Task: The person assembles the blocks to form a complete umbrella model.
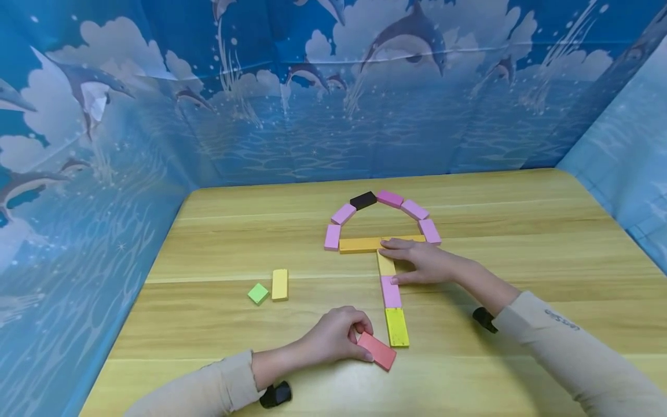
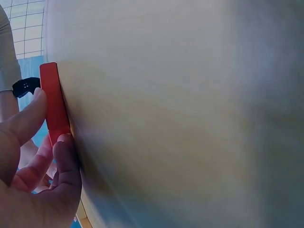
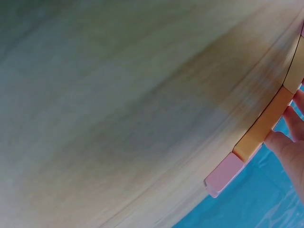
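Note:
My left hand (image 1: 333, 336) pinches a red block (image 1: 379, 352) between thumb and fingers at the table's near side. In the left wrist view the red block (image 2: 54, 97) stands out past the thumb. Spread over the joined blocks, my right hand (image 1: 427, 260) has its fingertips on the orange crossbar (image 1: 359, 245) and its thumb by a pink block (image 1: 391, 292). Below the crossbar runs a stem: a pale yellow block (image 1: 385, 265), that pink block, then a bright yellow block (image 1: 397, 327). The red block lies just left of the stem's lower end.
Above the crossbar arches a row of pink blocks (image 1: 415, 209) with one black block (image 1: 363, 200). A yellow block (image 1: 280, 285) and a small green block (image 1: 257, 293) lie apart on the left of the wooden table (image 1: 208, 324). Dolphin-print sheets (image 1: 260, 116) surround the back and sides.

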The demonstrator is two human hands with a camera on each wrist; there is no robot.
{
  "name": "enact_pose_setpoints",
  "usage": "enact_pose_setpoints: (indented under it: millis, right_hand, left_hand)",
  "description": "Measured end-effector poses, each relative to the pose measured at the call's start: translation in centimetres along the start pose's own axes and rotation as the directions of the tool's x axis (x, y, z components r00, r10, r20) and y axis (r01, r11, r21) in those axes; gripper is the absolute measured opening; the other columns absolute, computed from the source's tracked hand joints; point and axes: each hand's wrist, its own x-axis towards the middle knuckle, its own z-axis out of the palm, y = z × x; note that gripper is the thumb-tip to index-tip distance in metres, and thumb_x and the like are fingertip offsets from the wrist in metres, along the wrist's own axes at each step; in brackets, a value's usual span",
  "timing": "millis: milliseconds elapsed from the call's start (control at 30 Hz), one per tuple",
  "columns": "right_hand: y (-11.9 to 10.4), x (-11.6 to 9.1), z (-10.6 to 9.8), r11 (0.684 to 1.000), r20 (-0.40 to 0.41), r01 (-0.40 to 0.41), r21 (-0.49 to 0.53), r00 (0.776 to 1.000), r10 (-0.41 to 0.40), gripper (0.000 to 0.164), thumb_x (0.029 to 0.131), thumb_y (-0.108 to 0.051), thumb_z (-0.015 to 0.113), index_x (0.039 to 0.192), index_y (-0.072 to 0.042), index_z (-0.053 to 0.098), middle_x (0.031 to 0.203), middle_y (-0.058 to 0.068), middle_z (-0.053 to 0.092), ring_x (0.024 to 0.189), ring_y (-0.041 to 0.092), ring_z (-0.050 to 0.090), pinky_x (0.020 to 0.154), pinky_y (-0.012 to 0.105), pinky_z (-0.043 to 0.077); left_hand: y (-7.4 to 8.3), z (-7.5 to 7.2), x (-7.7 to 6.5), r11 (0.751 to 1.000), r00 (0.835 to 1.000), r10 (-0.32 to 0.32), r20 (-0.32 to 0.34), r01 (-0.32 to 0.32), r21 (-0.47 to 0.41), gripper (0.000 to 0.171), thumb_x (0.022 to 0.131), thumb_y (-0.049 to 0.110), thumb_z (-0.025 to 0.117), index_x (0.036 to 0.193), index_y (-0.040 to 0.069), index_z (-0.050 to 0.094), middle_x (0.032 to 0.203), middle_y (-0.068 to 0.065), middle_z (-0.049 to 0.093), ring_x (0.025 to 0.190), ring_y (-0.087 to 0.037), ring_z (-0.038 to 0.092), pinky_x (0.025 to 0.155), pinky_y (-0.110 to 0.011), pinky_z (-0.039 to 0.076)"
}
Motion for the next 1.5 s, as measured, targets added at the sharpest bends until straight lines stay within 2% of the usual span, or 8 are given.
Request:
enact_pose_setpoints:
  millis: [667,1167,1333,1500]
  right_hand:
    - [0.0,-0.1,-0.1,1.0,0.006,0.0,-0.001,1.0,0.0,0.065,0.088,-0.039,0.062,0.137,-0.001,0.044,0.144,0.02,0.035,0.133,0.037,0.03,0.101,0.052,0.032]
    - [0.0,-0.2,0.1,1.0,0.0,0.016,0.0,1.0,-0.016,0.065,0.088,-0.038,0.063,0.137,0.0,0.045,0.143,0.021,0.036,0.132,0.038,0.031,0.101,0.051,0.033]
    - [0.0,-0.2,0.0,1.0,-0.013,0.015,-0.011,1.0,-0.016,0.065,0.087,-0.039,0.063,0.136,0.0,0.046,0.143,0.021,0.037,0.132,0.038,0.032,0.101,0.051,0.033]
    - [0.1,0.0,0.1,1.0,-0.013,0.02,-0.019,1.0,-0.02,0.064,0.088,-0.04,0.061,0.136,0.0,0.045,0.143,0.021,0.037,0.131,0.038,0.033,0.1,0.052,0.033]
  left_hand:
    - [1.0,0.6,0.5,0.994,1.0,0.027,0.001,-0.027,0.109,0.03,0.065,0.025,0.086,0.083,0.015,0.064,0.072,0.013,0.049,0.061,0.004,0.043,0.06,-0.012,0.038]
    - [1.1,0.8,0.5,0.995,1.0,0.004,0.027,-0.006,0.102,0.031,0.063,0.026,0.086,0.083,0.015,0.064,0.072,0.013,0.049,0.061,0.004,0.044,0.059,-0.012,0.039]
    - [0.8,-0.2,0.6,0.999,0.998,-0.042,0.039,0.042,0.001,0.038,0.065,0.024,0.086,0.094,0.011,0.066,0.079,0.009,0.053,0.061,0.003,0.05,0.063,-0.013,0.043]
    - [0.0,-2.7,0.0,0.991,0.993,-0.112,-0.022,0.109,-0.083,0.044,0.067,0.02,0.084,0.104,0.006,0.065,0.087,0.0,0.058,0.068,-0.004,0.055,0.064,-0.019,0.047]
